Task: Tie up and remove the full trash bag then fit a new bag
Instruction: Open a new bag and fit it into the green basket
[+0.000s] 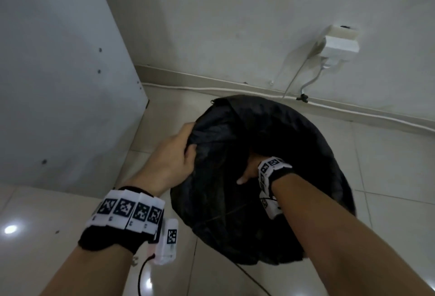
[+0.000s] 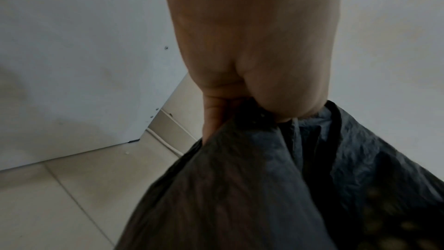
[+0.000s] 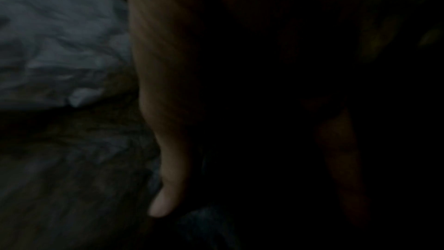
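A black trash bag (image 1: 282, 145) is spread over a round bin on the tiled floor; the bin itself is hidden under the plastic. My left hand (image 1: 179, 152) grips the bag's rim at its left side, with bunched plastic (image 2: 264, 187) held in the curled fingers (image 2: 211, 117). My right hand (image 1: 249, 171) reaches down inside the bag's mouth. The right wrist view is very dark. It shows the thumb (image 3: 165, 187) and one faint finger lying straight against crinkled plastic (image 3: 60, 45). The other fingers are hidden.
A white cabinet panel (image 1: 58, 72) stands close on the left. Behind the bin is a wall with a socket box (image 1: 339, 43) and a white cable (image 1: 211, 88) along the skirting. Bare floor tiles (image 1: 388, 159) lie to the right.
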### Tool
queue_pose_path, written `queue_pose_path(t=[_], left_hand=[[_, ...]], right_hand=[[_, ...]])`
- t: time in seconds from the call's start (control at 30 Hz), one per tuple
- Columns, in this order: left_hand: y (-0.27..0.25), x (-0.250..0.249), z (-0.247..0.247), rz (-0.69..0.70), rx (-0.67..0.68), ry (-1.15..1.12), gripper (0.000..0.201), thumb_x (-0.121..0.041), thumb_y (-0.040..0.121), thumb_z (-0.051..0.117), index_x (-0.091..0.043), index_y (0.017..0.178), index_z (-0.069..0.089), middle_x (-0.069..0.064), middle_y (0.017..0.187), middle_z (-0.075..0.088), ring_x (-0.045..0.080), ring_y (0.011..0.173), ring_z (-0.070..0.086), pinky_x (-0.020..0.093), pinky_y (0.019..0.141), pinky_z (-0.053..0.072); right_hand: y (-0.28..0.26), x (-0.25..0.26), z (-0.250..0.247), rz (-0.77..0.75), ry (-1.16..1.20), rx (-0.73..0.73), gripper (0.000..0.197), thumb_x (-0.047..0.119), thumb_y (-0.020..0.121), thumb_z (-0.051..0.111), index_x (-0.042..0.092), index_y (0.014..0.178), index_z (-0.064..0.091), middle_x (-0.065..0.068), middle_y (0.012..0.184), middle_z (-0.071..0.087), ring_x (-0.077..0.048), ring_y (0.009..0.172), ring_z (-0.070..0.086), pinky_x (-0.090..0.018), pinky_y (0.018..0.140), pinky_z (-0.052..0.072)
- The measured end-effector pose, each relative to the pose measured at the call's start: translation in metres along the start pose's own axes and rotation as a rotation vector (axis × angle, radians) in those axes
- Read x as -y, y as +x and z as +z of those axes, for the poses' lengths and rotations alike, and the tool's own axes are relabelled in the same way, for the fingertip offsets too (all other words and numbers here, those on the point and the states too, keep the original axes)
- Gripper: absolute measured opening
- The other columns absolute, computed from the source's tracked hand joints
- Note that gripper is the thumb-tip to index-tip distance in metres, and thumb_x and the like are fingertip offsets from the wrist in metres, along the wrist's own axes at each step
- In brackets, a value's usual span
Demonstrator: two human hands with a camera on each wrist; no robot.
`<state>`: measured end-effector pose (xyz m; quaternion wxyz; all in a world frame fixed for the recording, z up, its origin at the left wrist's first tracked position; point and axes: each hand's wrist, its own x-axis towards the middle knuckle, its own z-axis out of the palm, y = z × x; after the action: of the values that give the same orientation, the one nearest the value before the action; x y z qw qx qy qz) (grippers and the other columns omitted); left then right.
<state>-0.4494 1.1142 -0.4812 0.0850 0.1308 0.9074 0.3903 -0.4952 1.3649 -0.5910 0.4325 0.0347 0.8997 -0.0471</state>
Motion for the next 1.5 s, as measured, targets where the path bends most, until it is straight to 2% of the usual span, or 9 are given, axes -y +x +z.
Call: queue_pose_path(t=[0.33,0.5,0.63,0.8,0.93,1.0,1.13,1.33,1.5], left_hand=[[0.004,-0.013,0.003,0.054,0.033,0.077,0.042,-0.019,0.097,0.045,-0.022,0.138,0.038,0.012,0.085,0.068,0.031,0.068,0.061,0.039,0.058,0.048],[0.004,-0.019,0.009,0.094,0.047,0.075,0.045,-0.02,0.097,0.046,-0.023,0.141,0.037,0.01,0.086,0.069,0.029,0.068,0.062,0.043,0.061,0.051],[0.009,-0.006,0.011,0.023,-0.015,0.051,0.044,-0.025,0.094,0.042,-0.025,0.138,0.037,0.016,0.092,0.068,0.038,0.076,0.063,0.047,0.066,0.053],[0.02,0.009,0.003,-0.122,-0.024,0.008,0.04,-0.02,0.097,0.045,-0.024,0.137,0.04,0.017,0.106,0.067,0.038,0.089,0.063,0.047,0.076,0.053],[0.024,0.018,-0.005,-0.23,-0.075,-0.108,0.036,-0.02,0.101,0.044,-0.022,0.136,0.047,0.005,0.12,0.062,0.029,0.108,0.059,0.037,0.085,0.047],[0.025,0.025,-0.009,-0.291,-0.088,-0.129,0.035,-0.024,0.102,0.041,-0.025,0.137,0.047,0.003,0.121,0.059,0.027,0.111,0.056,0.033,0.085,0.042],[0.029,0.04,-0.014,-0.329,-0.12,-0.148,0.036,-0.03,0.104,0.036,-0.03,0.137,0.048,0.006,0.132,0.058,0.029,0.121,0.053,0.033,0.092,0.039],[0.034,0.049,-0.011,-0.324,-0.124,-0.049,0.036,-0.028,0.104,0.038,-0.023,0.136,0.053,0.01,0.134,0.06,0.031,0.123,0.054,0.033,0.092,0.039],[0.027,0.05,-0.013,-0.447,-0.069,-0.189,0.032,-0.041,0.1,0.046,-0.026,0.125,0.058,0.003,0.124,0.064,0.027,0.118,0.058,0.037,0.094,0.046]], right_hand=[[-0.015,0.034,-0.01,-0.18,-0.069,-0.055,0.075,0.057,0.092,0.057,0.016,0.152,0.038,-0.008,0.158,0.037,-0.029,0.144,0.035,-0.034,0.116,0.029],[-0.004,0.029,0.007,-0.099,-0.085,0.101,0.089,0.052,0.092,0.06,0.018,0.159,0.011,-0.008,0.167,0.016,-0.028,0.152,0.018,-0.036,0.119,0.019],[-0.031,0.043,-0.009,-0.203,-0.077,0.051,0.07,0.043,0.094,0.057,0.013,0.153,0.035,-0.012,0.159,0.034,-0.032,0.145,0.034,-0.038,0.115,0.03],[-0.116,0.046,-0.096,-0.475,0.06,-0.231,0.025,0.032,0.095,0.053,0.02,0.106,0.072,-0.001,0.108,0.074,-0.018,0.098,0.066,-0.03,0.091,0.051],[-0.174,-0.014,-0.156,-0.412,0.563,-0.552,0.015,0.026,0.096,0.059,0.02,0.098,0.073,-0.003,0.086,0.077,-0.014,0.068,0.066,-0.033,0.066,0.054],[-0.167,-0.056,-0.156,-0.241,0.608,-0.7,0.02,0.038,0.094,0.061,0.023,0.104,0.072,-0.002,0.094,0.076,-0.013,0.078,0.066,-0.03,0.076,0.05],[-0.112,-0.1,-0.093,0.027,0.727,-0.299,0.094,0.091,0.067,0.047,0.016,0.119,0.069,-0.003,0.119,0.071,-0.018,0.106,0.065,-0.04,0.103,0.049],[-0.059,-0.111,-0.037,-0.015,1.738,-0.132,0.035,0.028,0.102,0.051,0.002,0.118,0.067,-0.017,0.118,0.072,-0.028,0.097,0.071,-0.037,0.086,0.055],[-0.043,-0.124,-0.005,0.149,1.18,-0.143,0.031,0.022,0.097,0.053,-0.002,0.114,0.065,-0.02,0.109,0.069,-0.025,0.082,0.062,-0.049,0.1,0.05]])
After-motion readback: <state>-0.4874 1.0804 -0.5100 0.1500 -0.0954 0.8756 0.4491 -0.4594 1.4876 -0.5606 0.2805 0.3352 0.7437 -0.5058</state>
